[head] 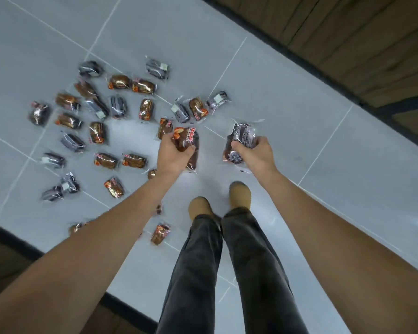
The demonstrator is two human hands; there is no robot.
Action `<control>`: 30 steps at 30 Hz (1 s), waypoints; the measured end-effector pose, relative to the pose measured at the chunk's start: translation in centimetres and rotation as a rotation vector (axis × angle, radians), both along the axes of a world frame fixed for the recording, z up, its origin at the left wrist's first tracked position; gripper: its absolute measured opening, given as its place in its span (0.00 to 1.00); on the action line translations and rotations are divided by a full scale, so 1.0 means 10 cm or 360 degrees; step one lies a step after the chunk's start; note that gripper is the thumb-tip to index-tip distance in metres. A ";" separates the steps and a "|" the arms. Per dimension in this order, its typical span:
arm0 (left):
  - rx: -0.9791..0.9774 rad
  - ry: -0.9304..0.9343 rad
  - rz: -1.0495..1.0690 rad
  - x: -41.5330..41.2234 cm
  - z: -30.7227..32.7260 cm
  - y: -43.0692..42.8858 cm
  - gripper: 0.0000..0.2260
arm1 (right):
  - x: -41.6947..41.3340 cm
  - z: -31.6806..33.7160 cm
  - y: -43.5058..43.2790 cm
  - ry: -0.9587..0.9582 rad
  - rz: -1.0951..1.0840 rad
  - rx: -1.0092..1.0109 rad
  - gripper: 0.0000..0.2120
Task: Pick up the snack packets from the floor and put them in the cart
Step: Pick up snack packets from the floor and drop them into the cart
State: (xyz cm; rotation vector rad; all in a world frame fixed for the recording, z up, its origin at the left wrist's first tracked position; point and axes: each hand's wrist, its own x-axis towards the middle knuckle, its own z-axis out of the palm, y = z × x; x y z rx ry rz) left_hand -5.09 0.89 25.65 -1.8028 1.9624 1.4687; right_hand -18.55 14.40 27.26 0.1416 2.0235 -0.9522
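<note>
Head view: left hand point(172, 154) grips one orange-printed packet point(188, 142), right hand point(254, 153) one dark packet point(243, 138).

**Two bare arms stretched downward, each hand holding a packet**

Both arms enter from the bottom corners, bare and nearly straight, angling toward each other as they reach down. The left hand point(173, 154) shows its back, with fingers and thumb curled round a brown snack packet point(188, 141). The right hand point(253, 154) is a little apart from it at about the same level. Its fingers wrap over the lower half of a dark snack packet point(242, 138). Between the forearms, two legs point(196, 273) in dark trousers stand close together.
</note>
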 end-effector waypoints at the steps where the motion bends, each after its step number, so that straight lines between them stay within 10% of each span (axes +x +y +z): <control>1: 0.0011 0.0039 -0.0057 -0.04 0.28 0.06 0.24 | -0.01 0.27 0.11 0.0033 -0.0039 -0.0023 0.23; 13: -0.0021 0.0338 -0.0679 -0.58 2.52 1.76 0.26 | -0.02 2.41 2.33 0.0262 -0.0617 -0.0245 0.23; 30: 0.0061 0.0504 -0.1245 -1.24 3.41 6.30 0.26 | 0.20 3.26 6.91 0.0586 -0.1220 -0.0199 0.26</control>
